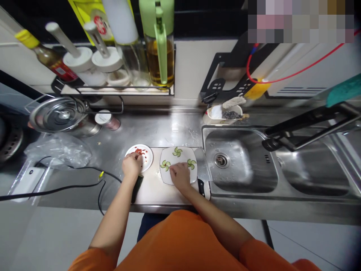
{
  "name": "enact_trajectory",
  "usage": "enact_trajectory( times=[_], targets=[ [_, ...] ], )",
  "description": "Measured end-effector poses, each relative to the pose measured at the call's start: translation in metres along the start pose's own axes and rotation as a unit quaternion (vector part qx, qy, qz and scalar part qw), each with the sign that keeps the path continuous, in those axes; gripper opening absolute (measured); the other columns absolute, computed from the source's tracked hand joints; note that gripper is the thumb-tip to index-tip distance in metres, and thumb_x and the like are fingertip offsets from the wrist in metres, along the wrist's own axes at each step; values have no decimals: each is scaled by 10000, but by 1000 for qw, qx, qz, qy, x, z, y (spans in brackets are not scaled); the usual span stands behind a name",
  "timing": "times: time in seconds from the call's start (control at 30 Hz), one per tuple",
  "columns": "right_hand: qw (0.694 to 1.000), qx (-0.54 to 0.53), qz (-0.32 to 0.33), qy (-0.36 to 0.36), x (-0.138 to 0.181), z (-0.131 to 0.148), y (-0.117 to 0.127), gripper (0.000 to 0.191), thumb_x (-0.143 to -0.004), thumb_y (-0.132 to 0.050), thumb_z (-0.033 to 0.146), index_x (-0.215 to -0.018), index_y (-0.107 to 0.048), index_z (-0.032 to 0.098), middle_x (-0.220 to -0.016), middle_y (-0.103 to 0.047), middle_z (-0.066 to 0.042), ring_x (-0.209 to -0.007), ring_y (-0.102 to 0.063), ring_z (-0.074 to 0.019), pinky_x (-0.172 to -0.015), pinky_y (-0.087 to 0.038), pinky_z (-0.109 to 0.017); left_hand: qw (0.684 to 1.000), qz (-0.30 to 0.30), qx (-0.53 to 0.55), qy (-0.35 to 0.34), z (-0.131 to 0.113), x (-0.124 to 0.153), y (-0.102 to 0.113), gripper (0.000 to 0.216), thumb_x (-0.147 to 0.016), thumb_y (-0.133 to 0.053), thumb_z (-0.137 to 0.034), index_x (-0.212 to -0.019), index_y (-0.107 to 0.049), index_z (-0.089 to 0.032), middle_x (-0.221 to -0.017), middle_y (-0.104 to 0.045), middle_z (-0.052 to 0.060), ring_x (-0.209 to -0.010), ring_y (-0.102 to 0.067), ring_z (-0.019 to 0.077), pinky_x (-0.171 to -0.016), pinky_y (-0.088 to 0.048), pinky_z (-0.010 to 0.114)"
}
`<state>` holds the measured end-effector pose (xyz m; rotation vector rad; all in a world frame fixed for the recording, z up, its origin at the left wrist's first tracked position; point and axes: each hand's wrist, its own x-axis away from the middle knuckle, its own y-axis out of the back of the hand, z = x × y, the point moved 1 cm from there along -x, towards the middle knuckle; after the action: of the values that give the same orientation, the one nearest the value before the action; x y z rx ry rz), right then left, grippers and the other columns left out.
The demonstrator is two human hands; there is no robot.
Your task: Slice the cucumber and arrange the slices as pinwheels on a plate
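My left hand (131,164) rests at the near edge of a small round white saucer (146,159) holding several red pieces (139,151); its fingers are curled in a pinch over them. My right hand (179,175) lies on a square white plate (184,155) with its fingers bunched together near the plate's middle. Three green pinwheel shapes of sliced vegetable (177,151) sit on that plate. Both dishes stand on a pale cutting board (152,190). A dark green vegetable piece (137,188) lies under my left wrist.
A steel sink (239,165) with a black faucet (307,128) lies to the right. A knife (201,173) rests at the board's right edge. Left are a pot lid (58,114), a plastic bag (60,150) and black cables (70,184). A bottle rack (118,75) stands behind.
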<state>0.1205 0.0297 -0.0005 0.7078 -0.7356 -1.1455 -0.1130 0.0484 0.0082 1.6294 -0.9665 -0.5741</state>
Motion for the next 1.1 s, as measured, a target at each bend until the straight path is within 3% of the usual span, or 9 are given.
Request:
enact_trajectory(
  times=[0.2, 0.43, 0.77, 0.9, 1.1],
  targets=[
    [1000, -7, -4, -7, 2, -1, 1, 204, -865, -486, 234, -883, -689, 233, -920, -632, -37, -984, -413, -217, -773, -300, -307, 999, 18, -17, -31, -5, -4, -4, 273, -776, -514, -332, -936, -713, -236, -943, -656, 80, -834, -590, 211, -722, -430, 291],
    [1000, -13, -11, -8, 3, -4, 0, 192, -860, -493, 236, -859, -685, 233, -903, -635, -30, -975, -416, -215, -758, -302, -297, 999, 27, -24, -37, -6, -8, -2, 256, -760, -513, -330, -847, -721, -208, -900, -670, 91, -785, -593, 203, -707, -424, 281],
    [1000, 4, -17, -23, -6, -8, 13, 183, -849, -512, 247, -857, -694, 227, -882, -636, -28, -956, -423, -211, -808, -297, -304, 985, 6, 172, 24, 0, 7, 8, 230, -695, -562, -362, -783, -719, -218, -718, -685, -9, -676, -596, 137, -704, -443, 227],
    [998, 12, -21, -50, -15, -13, 25, 201, -867, -493, 256, -902, -689, 225, -930, -635, -39, -975, -424, -208, -797, -298, -299, 973, 15, 230, -10, -26, 17, 5, 253, -707, -567, -372, -810, -723, -201, -741, -700, -9, -654, -589, 127, -659, -448, 221],
    [996, -3, -47, -79, -36, -23, 42, 226, -882, -471, 259, -964, -678, 221, -963, -633, -53, -1000, -420, -218, -817, -310, -309, 941, 134, 272, -149, -94, 32, -26, 200, -738, -582, -296, -830, -734, -206, -784, -715, 3, -686, -610, 124, -691, -461, 224]
  ],
)
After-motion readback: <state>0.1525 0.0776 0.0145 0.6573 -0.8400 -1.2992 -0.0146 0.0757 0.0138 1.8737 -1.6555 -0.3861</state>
